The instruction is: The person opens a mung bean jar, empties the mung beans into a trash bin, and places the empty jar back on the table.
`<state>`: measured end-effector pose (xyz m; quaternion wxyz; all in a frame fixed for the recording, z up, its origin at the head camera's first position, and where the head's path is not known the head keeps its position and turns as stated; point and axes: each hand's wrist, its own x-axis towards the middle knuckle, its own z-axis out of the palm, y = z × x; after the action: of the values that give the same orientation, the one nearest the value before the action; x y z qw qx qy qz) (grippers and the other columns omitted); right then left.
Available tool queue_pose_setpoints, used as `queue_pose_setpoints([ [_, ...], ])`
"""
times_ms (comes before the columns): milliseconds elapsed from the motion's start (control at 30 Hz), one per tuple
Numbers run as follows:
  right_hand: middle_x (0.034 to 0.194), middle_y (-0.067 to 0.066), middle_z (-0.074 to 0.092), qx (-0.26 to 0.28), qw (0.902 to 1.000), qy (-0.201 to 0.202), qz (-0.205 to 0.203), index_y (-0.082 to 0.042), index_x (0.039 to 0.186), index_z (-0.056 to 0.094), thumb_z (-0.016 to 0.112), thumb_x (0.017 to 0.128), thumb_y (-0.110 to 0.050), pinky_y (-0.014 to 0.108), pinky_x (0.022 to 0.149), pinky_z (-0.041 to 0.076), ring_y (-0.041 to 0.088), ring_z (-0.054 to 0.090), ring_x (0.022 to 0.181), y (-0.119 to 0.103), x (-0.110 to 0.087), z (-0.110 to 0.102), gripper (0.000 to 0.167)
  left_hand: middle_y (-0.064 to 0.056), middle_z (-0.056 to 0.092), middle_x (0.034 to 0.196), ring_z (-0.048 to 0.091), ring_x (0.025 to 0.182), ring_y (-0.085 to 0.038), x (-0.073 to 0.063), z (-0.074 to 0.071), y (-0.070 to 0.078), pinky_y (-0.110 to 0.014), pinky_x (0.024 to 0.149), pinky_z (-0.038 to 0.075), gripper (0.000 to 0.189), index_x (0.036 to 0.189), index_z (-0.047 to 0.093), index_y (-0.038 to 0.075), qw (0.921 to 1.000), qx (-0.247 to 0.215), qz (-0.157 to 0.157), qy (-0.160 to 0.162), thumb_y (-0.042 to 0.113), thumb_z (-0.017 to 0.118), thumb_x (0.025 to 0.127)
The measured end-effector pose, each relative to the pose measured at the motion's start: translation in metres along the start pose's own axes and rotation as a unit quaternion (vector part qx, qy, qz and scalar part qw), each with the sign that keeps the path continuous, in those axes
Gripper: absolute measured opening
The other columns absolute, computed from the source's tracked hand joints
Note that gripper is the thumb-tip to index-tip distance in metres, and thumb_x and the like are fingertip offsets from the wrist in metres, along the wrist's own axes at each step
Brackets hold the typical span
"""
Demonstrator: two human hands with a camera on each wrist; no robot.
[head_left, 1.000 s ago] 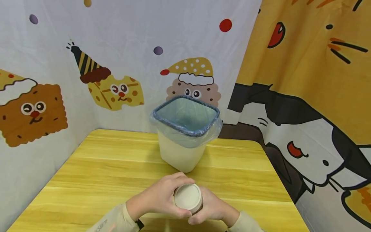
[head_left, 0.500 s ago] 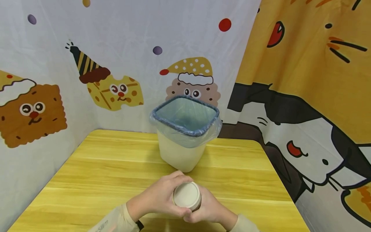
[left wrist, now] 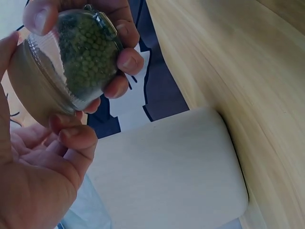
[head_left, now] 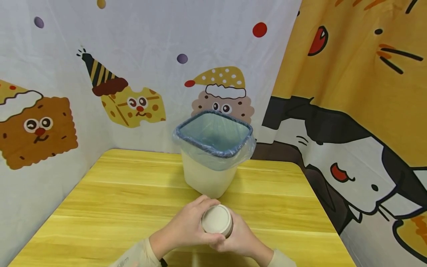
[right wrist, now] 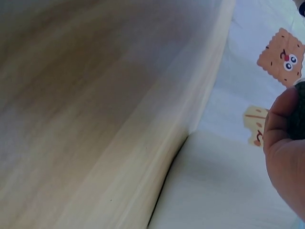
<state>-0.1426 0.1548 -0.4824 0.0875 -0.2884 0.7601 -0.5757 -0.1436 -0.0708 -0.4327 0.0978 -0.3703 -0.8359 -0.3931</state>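
Observation:
Both hands hold a clear jar [left wrist: 88,52] of small green beans, low in front of the bin in the head view. Its round beige lid [head_left: 217,219] faces up towards the head camera. My left hand [head_left: 188,224] curls around the lid from the left, thumb on the near side. From the right, my right hand [head_left: 241,235] grips the jar's body below the lid. The left wrist view shows the jar tilted, with the right fingers [left wrist: 128,61] wrapped over the glass and the left fingertips at the lid's edge. In the right wrist view the jar is mostly cut off.
A whitish bin [head_left: 207,178] stands on the wood-grain table [head_left: 133,193], just beyond the hands. A clear bag lines it, folded over its blue rim [head_left: 230,152]. Cartoon-printed curtains [head_left: 140,48] hang behind the table and along its sides.
Hands and jar have shifted slightly away from the body, towards the bin. The right thumb has moved in behind the left thumb. The bin has stayed put.

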Motion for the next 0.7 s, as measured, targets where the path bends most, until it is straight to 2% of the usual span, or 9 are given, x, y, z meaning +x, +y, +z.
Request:
queue_pose_setpoints([
  [133,0.129,0.008,0.070,0.004,0.9997,-0.017,-0.018,-0.017,0.149,0.052,0.088,0.082,-0.013,0.033,0.097,0.061,0.015,0.071,0.112,-0.001,-0.001,-0.004,0.077,0.004,0.068,0.132,0.067,0.111,-0.007,0.001,-0.003,-0.002,-0.024,0.090,0.060,0.078,0.146,0.062,0.012,0.9993,-0.013,0.027,-0.022,0.058,0.085,0.087],
  [267,0.131,0.010,0.069,0.043,0.9974,-0.044,-0.038,-0.013,0.150,0.050,0.085,0.084,-0.009,0.034,0.099,0.061,0.018,0.071,0.113,-0.001,-0.002,-0.006,0.075,-0.001,0.068,0.139,0.064,0.097,-0.001,0.000,-0.007,-0.005,-0.019,0.079,0.059,0.078,0.151,0.059,0.011,0.9967,-0.043,0.040,-0.055,0.052,0.085,0.090],
  [367,0.131,0.010,0.069,0.065,0.9955,-0.056,-0.040,-0.012,0.150,0.049,0.084,0.084,-0.006,0.033,0.100,0.060,0.018,0.070,0.114,-0.001,-0.003,-0.007,0.075,-0.003,0.067,0.142,0.056,0.086,0.003,0.000,-0.010,-0.006,-0.018,0.068,0.056,0.077,0.153,0.058,0.011,0.9941,-0.071,0.033,-0.074,0.047,0.086,0.090],
  [600,0.129,0.012,0.069,0.076,0.9949,-0.055,-0.037,-0.011,0.148,0.052,0.084,0.084,-0.004,0.033,0.100,0.060,0.018,0.071,0.112,-0.001,-0.003,-0.006,0.072,-0.003,0.068,0.139,0.054,0.083,0.004,-0.001,-0.010,-0.005,-0.015,0.066,0.054,0.079,0.153,0.058,0.011,0.9938,-0.078,0.029,-0.074,0.047,0.087,0.089],
  [700,0.130,0.011,0.070,0.065,0.9966,-0.047,-0.021,-0.014,0.148,0.052,0.085,0.084,-0.007,0.032,0.101,0.059,0.018,0.071,0.113,-0.002,-0.004,-0.004,0.073,-0.003,0.068,0.138,0.054,0.084,0.004,-0.002,-0.009,-0.005,-0.014,0.067,0.053,0.079,0.153,0.058,0.010,0.9944,-0.079,0.025,-0.067,0.046,0.088,0.089],
])
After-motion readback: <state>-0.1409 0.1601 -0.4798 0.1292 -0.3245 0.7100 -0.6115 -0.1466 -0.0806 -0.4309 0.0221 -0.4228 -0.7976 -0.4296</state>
